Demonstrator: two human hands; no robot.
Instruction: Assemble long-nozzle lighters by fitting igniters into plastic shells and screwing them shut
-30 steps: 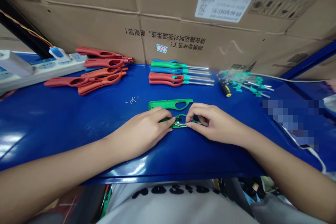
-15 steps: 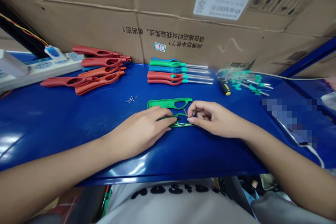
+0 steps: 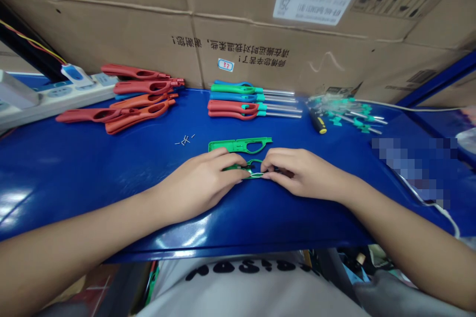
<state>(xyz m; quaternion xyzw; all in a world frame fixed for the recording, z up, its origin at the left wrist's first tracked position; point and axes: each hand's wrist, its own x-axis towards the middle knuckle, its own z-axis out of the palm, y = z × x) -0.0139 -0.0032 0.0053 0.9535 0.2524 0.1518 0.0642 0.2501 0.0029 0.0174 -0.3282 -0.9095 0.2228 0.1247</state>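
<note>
Near the front of the blue table, my left hand (image 3: 211, 178) grips one half of a green lighter casing (image 3: 256, 162), its fingers covering the handle end. Thin white wires (image 3: 256, 175) run along the lower side of that half, between my two hands. The fingertips of my right hand (image 3: 297, 171) are pinched at the casing's right end, on or beside the wires; exactly what they hold is hidden. Just beyond lies the other green casing half (image 3: 240, 145), hollow side up, untouched.
Red and orange casings (image 3: 137, 114) lie back left beside a power strip (image 3: 55, 94). Lighters with metal tubes (image 3: 256, 109) are at back centre, small screws (image 3: 185, 140) nearer. A screwdriver (image 3: 319, 123), teal-ended metal tubes (image 3: 351, 114) and a phone (image 3: 412, 173) are rightward. A cardboard box (image 3: 238, 10) stands behind.
My right hand has shifted slightly left and down toward the casing. The thin brownish piece that stood up by its fingers no longer shows. My left hand stays in place.
</note>
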